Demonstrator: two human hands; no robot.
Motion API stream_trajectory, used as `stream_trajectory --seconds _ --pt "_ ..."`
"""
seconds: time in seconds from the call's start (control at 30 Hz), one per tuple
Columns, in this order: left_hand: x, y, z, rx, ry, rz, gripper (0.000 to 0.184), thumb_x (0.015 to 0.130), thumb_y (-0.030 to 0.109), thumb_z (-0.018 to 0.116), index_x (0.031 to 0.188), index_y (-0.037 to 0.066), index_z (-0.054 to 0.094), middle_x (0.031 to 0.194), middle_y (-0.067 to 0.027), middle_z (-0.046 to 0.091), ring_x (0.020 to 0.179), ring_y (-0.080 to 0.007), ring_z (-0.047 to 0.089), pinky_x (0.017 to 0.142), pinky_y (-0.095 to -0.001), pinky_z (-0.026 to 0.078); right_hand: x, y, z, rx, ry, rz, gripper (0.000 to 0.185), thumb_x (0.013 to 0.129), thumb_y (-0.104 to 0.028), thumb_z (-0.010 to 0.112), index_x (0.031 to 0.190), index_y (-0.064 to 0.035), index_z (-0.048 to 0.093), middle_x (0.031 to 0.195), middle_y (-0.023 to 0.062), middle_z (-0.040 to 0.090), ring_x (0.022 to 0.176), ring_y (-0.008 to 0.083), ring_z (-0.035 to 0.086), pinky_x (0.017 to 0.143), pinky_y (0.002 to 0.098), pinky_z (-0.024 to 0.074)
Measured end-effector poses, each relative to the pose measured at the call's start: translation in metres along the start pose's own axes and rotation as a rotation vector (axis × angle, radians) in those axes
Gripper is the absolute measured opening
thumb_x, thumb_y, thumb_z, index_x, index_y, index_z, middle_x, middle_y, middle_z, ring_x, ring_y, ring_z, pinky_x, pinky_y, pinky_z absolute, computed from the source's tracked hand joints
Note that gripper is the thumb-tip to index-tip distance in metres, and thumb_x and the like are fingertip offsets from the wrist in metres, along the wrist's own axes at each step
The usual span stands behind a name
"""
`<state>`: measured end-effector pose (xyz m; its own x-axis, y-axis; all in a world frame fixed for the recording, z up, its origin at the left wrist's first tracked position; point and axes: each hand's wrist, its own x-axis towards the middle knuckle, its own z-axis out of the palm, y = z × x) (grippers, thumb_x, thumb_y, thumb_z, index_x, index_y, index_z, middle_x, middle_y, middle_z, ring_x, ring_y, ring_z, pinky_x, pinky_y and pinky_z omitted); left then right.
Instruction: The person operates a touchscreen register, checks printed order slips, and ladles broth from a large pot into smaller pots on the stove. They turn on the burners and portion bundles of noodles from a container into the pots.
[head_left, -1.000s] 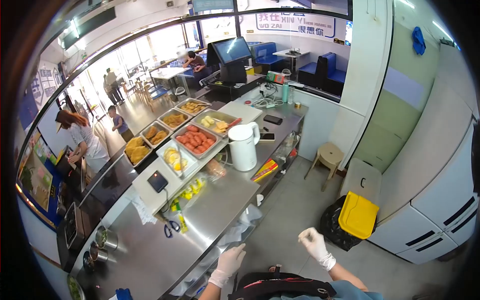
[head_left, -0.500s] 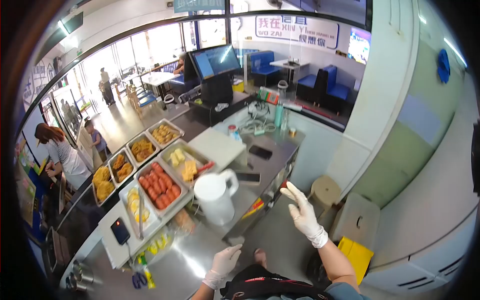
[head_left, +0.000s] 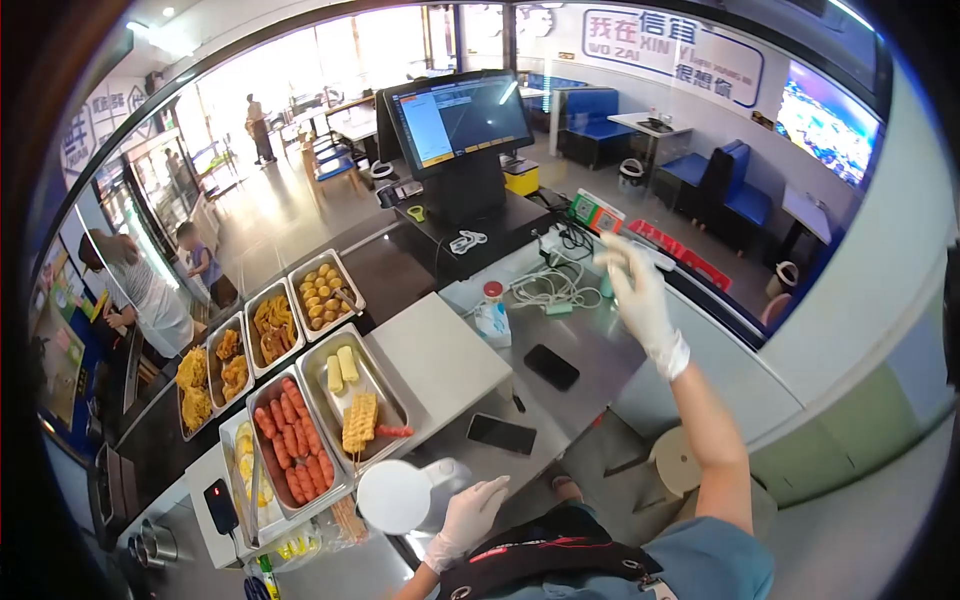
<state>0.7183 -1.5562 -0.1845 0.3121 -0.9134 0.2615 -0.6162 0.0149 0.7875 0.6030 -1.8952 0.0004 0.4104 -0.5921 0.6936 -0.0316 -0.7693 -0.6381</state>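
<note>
My right hand, in a white glove, is raised over the far right of the metal counter. Its fingers are stretched out and nothing shows in them. A teal bottle is partly hidden behind it. My left hand, also gloved, hangs low in front of my body with extended fingers, close to the handle of a white plastic pitcher; I cannot tell whether they touch. Beyond the pitcher are a tray of red sausages and a tray with skewered food and pale yellow rolls.
Two phones lie on the counter near a white cable coil. A touchscreen till stands behind. More food trays line the left. A round stool is at the right. Two people are beyond the glass.
My right hand has moved up and forward, from above the floor to over the counter's far side. The view has shifted right and nearer the till. My left hand remains low, now nearer the pitcher.
</note>
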Motion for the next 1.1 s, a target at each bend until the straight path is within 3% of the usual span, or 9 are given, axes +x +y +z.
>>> stream_trajectory --seconds 0.07,0.13,0.3,0.37,0.5,0.6,0.77,0.87,1.1 --pt "0.021 -0.005 0.013 -0.031 0.083 -0.079 0.023 0.09 0.009 0.059 0.111 0.005 0.066 0.087 -0.009 0.069 0.077 -0.018 0.067 0.071 -0.0272 0.053 0.071 0.042 0.019 -0.059 -0.001 -0.188 0.036 0.086 0.0 0.053 0.122 -0.0044 0.056 0.098 0.0084 0.067 0.096 0.0243 0.059 0.088 0.0343 0.0449" --pt "0.042 -0.015 0.033 -0.134 0.223 -0.259 0.024 0.089 0.009 0.058 0.112 0.005 0.065 0.092 -0.0124 0.068 0.081 -0.0258 0.068 0.072 -0.0316 0.053 0.144 0.081 0.047 -0.036 0.007 -0.265 0.035 0.086 -0.001 0.053 0.121 -0.004 0.056 0.099 0.0092 0.067 0.098 0.0255 0.059 0.089 0.0354 0.045" --pt "0.104 -0.007 0.078 -0.18 0.58 -0.489 0.023 0.088 0.002 0.058 0.11 0.005 0.066 0.086 -0.0108 0.069 0.078 -0.0213 0.068 0.071 -0.0294 0.053 0.287 0.157 0.123 0.121 -0.025 -0.326 0.039 0.084 -0.002 0.053 0.123 -0.0027 0.053 0.106 0.0083 0.066 0.112 0.0296 0.054 0.096 0.0394 0.0435" --pt "0.128 0.007 0.085 -0.292 0.76 -0.619 0.023 0.093 0.003 0.052 0.111 -0.003 0.064 0.087 -0.0105 0.069 0.073 -0.0133 0.063 0.07 -0.0261 0.052 0.337 0.182 0.148 -0.08 -0.023 -0.458 0.047 0.084 -0.003 0.052 0.13 -0.0039 0.048 0.115 0.006 0.065 0.122 0.0291 0.048 0.102 0.0408 0.0386" --pt "0.167 0.022 0.092 -0.175 0.809 -0.709 0.022 0.094 0.004 0.052 0.111 -0.003 0.064 0.087 -0.0097 0.069 0.071 -0.0121 0.061 0.068 -0.0251 0.051 0.407 0.207 0.195 -0.265 -0.028 -0.51 0.058 0.083 -0.002 0.051 0.139 -0.0091 0.038 0.13 0.0008 0.058 0.133 0.0288 0.037 0.109 0.0426 0.0297" --pt "0.19 0.024 0.1 -0.247 0.892 -0.711 0.023 0.096 0.01 0.054 0.116 0.003 0.064 0.088 -0.0048 0.066 0.073 -0.0105 0.058 0.068 -0.0238 0.049 0.44 0.217 0.221 -0.28 -0.013 -0.521 0.058 0.083 -0.002 0.051 0.139 -0.0103 0.038 0.13 0.0007 0.058 0.133 0.0283 0.036 0.11 0.0434 0.0286" --pt "0.213 0.021 0.107 -0.277 0.934 -0.791 0.023 0.094 0.005 0.054 0.115 0.002 0.065 0.091 -0.008 0.069 0.08 -0.0132 0.061 0.075 -0.0262 0.05 0.464 0.226 0.243 -0.275 0.025 -0.59 0.058 0.083 -0.002 0.05 0.139 -0.0124 0.04 0.129 0.0004 0.059 0.133 0.028 0.036 0.11 0.044 0.0272" --pt "0.216 0.012 0.112 -0.163 0.916 -0.752 0.023 0.094 0.005 0.054 0.115 0.003 0.065 0.091 -0.0086 0.069 0.081 -0.0135 0.062 0.074 -0.0263 0.05 0.471 0.231 0.255 -0.237 0.052 -0.623 0.053 0.083 -0.001 0.046 0.136 -0.0091 0.044 0.125 0.0066 0.061 0.13 0.0288 0.04 0.109 0.0449 0.0277" --pt "0.219 -0.006 0.118 -0.089 0.914 -0.793 0.024 0.095 0.006 0.054 0.116 0.003 0.065 0.093 -0.0087 0.07 0.082 -0.0139 0.063 0.075 -0.0262 0.05 0.469 0.231 0.254 -0.005 0.179 -0.589 0.042 0.082 0.0 0.05 0.123 -0.0091 0.057 0.109 0.0062 0.066 0.117 0.0288 0.051 0.103 0.0419 0.0371"
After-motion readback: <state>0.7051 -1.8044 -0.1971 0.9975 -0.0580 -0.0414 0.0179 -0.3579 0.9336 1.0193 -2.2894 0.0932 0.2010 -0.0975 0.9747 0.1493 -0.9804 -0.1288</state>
